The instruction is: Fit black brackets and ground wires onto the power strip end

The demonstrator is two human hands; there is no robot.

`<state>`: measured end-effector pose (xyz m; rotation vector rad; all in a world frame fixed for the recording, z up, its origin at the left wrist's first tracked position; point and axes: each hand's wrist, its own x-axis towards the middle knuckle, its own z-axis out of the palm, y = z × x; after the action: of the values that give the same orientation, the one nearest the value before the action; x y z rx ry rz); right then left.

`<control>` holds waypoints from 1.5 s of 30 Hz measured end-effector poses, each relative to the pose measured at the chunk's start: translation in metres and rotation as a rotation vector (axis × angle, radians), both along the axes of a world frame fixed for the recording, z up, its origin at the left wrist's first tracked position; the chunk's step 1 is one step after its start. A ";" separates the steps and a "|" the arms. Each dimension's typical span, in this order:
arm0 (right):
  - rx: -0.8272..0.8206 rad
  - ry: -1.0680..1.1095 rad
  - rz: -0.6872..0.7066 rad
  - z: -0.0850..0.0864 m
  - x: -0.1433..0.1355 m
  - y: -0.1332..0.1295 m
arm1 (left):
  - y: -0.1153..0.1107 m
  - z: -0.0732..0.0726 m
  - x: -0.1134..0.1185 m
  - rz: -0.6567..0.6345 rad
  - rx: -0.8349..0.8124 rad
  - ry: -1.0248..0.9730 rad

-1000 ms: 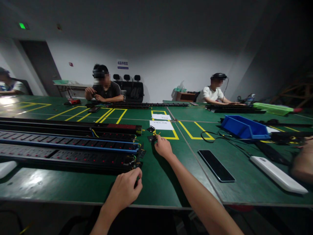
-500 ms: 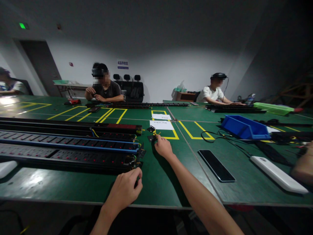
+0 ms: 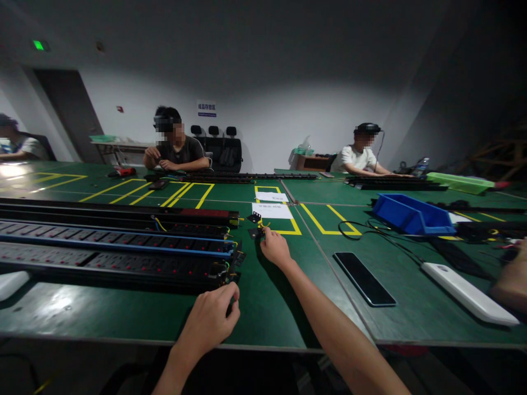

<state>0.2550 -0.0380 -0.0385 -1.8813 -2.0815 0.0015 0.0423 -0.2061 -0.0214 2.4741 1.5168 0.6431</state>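
A dim room with a pale back wall holds several green counter [image 3: 263,307] tops marked with yellow lines, pushed together edge to edge. Long black power strips [image 3: 115,249] lie side by side across the left part of the nearest counter, their wired ends pointing right. The left hand [image 3: 212,321] rests at the near corner of the closest strip, fingers curled with thumb and forefinger pinched at the strip's end; what, if anything, sits inside that grip is too small to tell. The right hand [image 3: 275,248] reaches farther out, its fingertips closed on a small black bracket with yellow wires [image 3: 256,232] that lies on the counter just right of the strips' ends. A second small black bracket [image 3: 254,216] sits just beyond it, near a white paper sheet [image 3: 272,210] inside a yellow-lined box. To the right of the right forearm lie a dark phone [image 3: 364,278] and, farther right, a long white bar [image 3: 469,293], with a blue bin [image 3: 409,215] and a loose black cable [image 3: 362,227] behind them. Another person's arm [image 3: 513,277] enters at the right edge. Across the counters, a person in a dark shirt [image 3: 177,148] and a person in a white shirt [image 3: 360,153] sit working over more strips, and a third person shows at the far left edge.
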 end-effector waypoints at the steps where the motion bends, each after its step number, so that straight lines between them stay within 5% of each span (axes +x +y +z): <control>1: 0.001 0.006 0.001 0.000 0.000 0.000 | 0.000 0.000 0.000 0.001 -0.001 0.000; 45: 0.016 0.016 0.014 -0.002 0.001 0.002 | -0.001 0.000 0.001 0.012 -0.015 0.007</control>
<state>0.2557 -0.0362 -0.0404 -1.8514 -2.0789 0.0034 0.0428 -0.2069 -0.0216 2.4606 1.5347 0.6238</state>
